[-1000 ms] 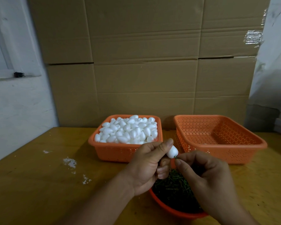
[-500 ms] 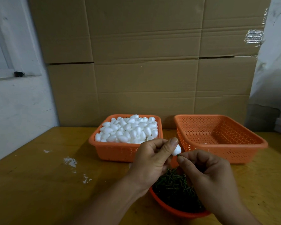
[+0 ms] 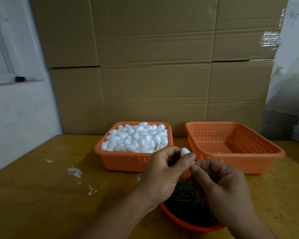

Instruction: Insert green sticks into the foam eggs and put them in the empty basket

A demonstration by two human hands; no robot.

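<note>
foam egg (image 3: 184, 151) in left hand (image 3: 164, 175) grip, right hand (image 3: 221, 185) touching

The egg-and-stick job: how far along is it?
Barely begun. The right basket looks empty. In hand: the left hand pinches one foam egg while the right hand works at its base; the stick itself is hidden. Left: the full basket of eggs.

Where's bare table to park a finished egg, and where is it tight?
Free: the yellow wooden table left of the orange basket of white foam eggs, bare but for white flecks; also right of the round orange bowl of green sticks, before the empty orange perforated basket. Crowded: the middle, where left hand and right hand meet over the bowl.
</note>
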